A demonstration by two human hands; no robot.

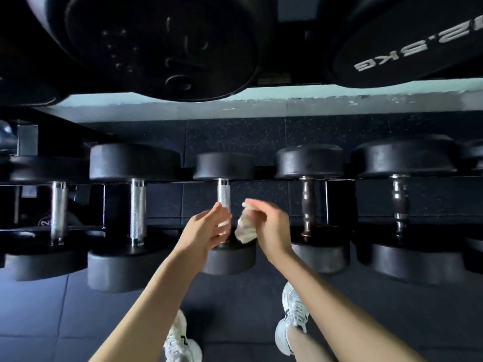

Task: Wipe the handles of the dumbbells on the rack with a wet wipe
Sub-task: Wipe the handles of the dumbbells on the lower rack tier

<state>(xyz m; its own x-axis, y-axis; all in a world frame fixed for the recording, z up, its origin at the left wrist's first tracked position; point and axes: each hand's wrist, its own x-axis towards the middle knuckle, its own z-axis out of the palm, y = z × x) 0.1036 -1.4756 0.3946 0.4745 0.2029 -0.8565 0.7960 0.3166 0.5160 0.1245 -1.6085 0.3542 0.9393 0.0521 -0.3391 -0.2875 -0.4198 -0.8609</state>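
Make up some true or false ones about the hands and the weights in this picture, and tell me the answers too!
1. The right hand holds a crumpled wipe. True.
2. The left hand is holding the wipe too. False: its fingers are straight and hold nothing, in front of the middle dumbbell's silver handle.
3. Every dumbbell on the rack has a shiny silver handle. False: the two on the right have dark handles.
4. The person wears white shoes. True.
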